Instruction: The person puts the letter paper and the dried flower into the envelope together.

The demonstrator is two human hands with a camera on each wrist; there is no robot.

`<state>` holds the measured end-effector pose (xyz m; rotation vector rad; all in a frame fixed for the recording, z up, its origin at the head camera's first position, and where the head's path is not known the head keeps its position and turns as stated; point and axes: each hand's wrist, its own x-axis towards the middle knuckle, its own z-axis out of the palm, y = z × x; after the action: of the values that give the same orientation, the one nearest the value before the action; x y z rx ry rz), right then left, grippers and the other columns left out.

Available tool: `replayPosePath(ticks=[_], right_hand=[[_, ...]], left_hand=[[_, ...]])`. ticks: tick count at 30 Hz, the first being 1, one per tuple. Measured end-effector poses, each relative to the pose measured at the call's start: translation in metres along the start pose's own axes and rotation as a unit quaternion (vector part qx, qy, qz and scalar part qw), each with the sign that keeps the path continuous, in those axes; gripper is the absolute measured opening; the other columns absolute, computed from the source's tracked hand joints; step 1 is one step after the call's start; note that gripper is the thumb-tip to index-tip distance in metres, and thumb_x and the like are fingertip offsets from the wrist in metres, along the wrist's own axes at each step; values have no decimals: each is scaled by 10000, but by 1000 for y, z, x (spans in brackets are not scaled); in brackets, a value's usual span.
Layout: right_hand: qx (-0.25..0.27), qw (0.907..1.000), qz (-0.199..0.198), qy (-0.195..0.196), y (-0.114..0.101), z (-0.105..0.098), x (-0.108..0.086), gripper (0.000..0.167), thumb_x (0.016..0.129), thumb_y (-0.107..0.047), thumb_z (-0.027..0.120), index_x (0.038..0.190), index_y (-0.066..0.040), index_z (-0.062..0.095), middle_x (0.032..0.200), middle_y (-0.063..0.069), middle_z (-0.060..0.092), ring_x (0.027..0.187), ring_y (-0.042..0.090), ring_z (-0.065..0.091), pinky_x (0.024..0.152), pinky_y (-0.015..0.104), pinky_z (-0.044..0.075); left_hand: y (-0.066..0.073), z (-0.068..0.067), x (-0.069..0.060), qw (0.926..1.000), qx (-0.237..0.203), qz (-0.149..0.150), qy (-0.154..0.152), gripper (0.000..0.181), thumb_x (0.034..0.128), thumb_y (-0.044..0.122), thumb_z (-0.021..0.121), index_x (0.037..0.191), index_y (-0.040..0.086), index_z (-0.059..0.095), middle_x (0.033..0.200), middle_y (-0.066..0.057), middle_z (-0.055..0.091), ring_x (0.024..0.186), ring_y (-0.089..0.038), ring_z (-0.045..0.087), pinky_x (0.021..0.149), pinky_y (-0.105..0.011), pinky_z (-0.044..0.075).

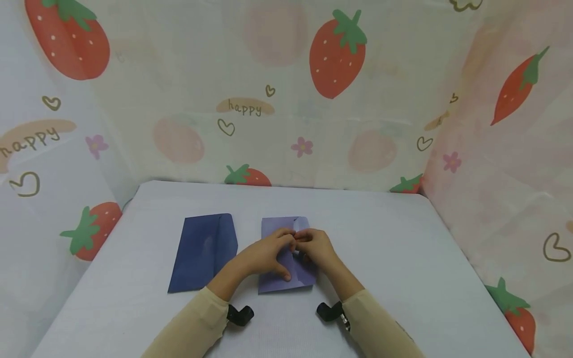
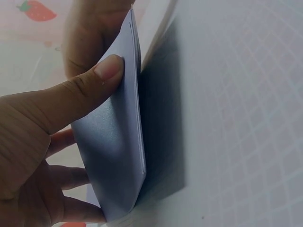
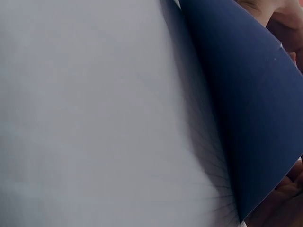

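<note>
A purple envelope [image 1: 273,281] lies in the middle of the table, its seam and folded edge facing up. My left hand [image 1: 267,253] bends over it, thumb on its face; in the left wrist view the thumb [image 2: 110,71] presses one side of the envelope [image 2: 111,137] while the other fingers reach its far edge. My right hand [image 1: 316,247] pinches it near the seam, fingertips beside the left ones. A dark blue envelope [image 1: 199,256] lies flat to the left. In the right wrist view a tilted dark blue panel [image 3: 255,94] hides most of the hand; which envelope it is I cannot tell.
The white table [image 1: 380,238] carries both envelopes. Behind it and at the sides hangs a strawberry-print curtain [image 1: 201,64]. Black wrist cameras [image 1: 240,315] sit at the cuffs of the beige sleeves [image 1: 192,323].
</note>
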<state>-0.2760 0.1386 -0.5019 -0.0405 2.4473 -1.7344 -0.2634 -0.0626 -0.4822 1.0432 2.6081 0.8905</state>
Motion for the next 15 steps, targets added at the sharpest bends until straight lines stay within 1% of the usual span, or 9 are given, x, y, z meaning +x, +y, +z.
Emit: replayPosePath(ticks=[3,5,11,15], right_hand=[[32,9999,100,-33,1,1,3,272,852,-111,824,1080,0,728,899,70,746,585,140,553,484,250,454],[-60,9999,97,-75,2,2,5,281,847,-107,820,1089,4,728,885,61,742,585,132,541,483,248,442],[-332,9992,98,-197,-1,5,9,351,793,-36,806,1130,22,726,855,54,750,558,90,508,470,228,400],[-293,9992,159,-215,-3,6,9,365,785,3,774,1144,33,719,850,59,750,564,91,517,467,227,394]], left_hand=[[1,0,-1,10000,0,-20,6,639,710,387,943,1165,154,559,1566,-18,383,1370,-222,473,1035,-444,485],[0,0,-1,10000,-4,-32,9,639,710,383,944,1165,158,556,1569,-17,380,1368,-220,475,1034,-440,485],[-2,2,0,10000,-10,-4,22,650,706,365,951,1172,148,555,1563,-14,384,1368,-195,472,1064,-410,470],[-3,3,0,10000,-1,7,39,640,706,363,952,1160,157,550,1559,-10,390,1366,-180,472,1070,-400,466]])
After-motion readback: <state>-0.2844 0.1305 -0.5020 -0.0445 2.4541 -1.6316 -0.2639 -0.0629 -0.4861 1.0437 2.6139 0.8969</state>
